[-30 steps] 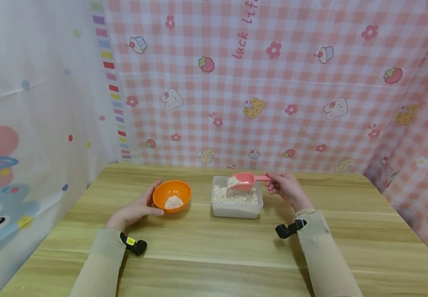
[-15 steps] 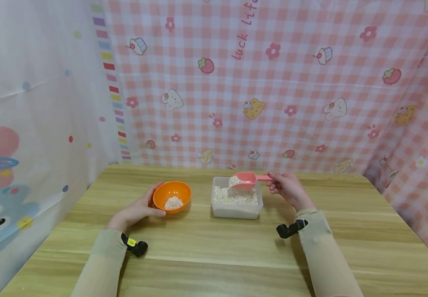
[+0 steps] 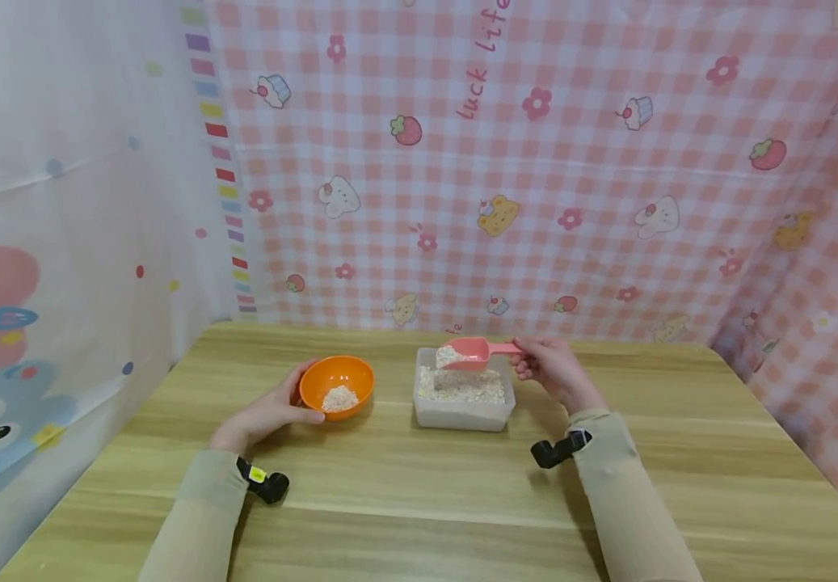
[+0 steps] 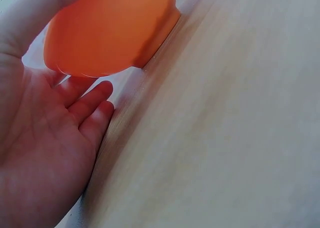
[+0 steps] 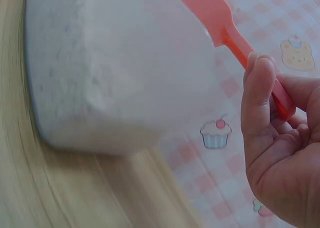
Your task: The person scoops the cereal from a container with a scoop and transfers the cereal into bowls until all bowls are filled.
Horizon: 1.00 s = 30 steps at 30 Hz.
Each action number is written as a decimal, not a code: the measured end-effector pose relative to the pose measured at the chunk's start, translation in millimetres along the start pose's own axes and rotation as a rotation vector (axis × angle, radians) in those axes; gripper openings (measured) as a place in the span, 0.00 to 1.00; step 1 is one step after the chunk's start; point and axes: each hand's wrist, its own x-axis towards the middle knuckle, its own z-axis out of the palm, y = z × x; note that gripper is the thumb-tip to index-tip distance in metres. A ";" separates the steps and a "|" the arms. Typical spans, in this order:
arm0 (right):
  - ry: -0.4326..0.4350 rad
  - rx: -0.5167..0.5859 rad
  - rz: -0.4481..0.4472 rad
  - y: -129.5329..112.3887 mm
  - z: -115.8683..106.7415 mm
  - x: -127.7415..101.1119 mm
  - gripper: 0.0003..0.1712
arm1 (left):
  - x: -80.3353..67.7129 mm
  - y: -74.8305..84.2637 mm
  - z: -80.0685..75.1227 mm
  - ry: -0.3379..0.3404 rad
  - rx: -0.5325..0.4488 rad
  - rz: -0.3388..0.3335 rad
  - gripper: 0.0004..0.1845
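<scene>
Above the tub, pink scoop is pinched by right hand; left of tub, left hand grips orange bowl.

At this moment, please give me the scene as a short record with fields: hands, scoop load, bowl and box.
Left hand: holds the orange bowl by its side
Right hand: pinches the pink scoop by its handle
Scoop load: pale flakes, over the translucent box
Bowl: on wooden table, small heap of flakes inside
Box: on table, right of the bowl, flakes inside
</scene>
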 end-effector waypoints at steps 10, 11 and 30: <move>-0.085 -0.064 -0.024 -7.8 36.1 16.2 0.16 | 0.5 -1.8 -1.0 0.002 0.006 0.006 0.54; -0.091 -0.070 -0.031 -8.9 39.9 17.6 0.16 | 0.7 -1.6 -0.9 0.001 0.002 0.004 0.54; -0.174 -0.085 -0.010 -19.6 115.9 41.5 0.19 | -1.3 4.4 0.0 -0.003 -0.005 0.010 0.53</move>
